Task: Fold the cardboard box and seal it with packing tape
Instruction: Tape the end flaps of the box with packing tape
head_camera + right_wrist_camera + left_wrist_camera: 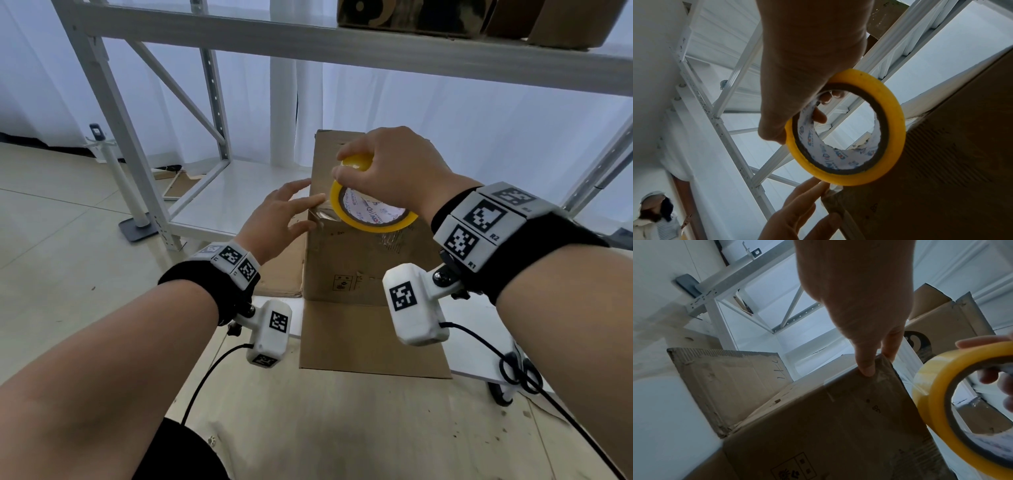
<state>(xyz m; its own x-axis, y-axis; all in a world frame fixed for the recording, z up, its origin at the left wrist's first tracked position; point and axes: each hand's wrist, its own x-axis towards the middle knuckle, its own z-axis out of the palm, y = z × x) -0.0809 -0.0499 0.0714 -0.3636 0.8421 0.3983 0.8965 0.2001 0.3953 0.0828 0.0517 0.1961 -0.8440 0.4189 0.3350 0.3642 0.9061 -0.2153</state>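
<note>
A brown cardboard box (349, 267) stands upright on the wooden table (308, 428), with one flap (370, 339) lying flat toward me. My right hand (387, 164) grips a yellow packing tape roll (383, 228) against the box's upper front, fingers through its core. A clear strip of tape (323, 214) runs from the roll to the box's left edge. My left hand (287, 216) presses that strip end with straight fingers (866, 369). From the left wrist, the box (838, 426) shows a side flap (731, 379) open. The right wrist view shows the roll (892, 138) touching the box (941, 178).
A white metal shelving rack (308, 37) stands behind the box, with cardboard boxes (411, 17) on its upper shelf. Black-handled scissors (524, 373) lie on the table at the right. A white stand (137, 226) stands on the floor at left. Another person (655, 216) is nearby.
</note>
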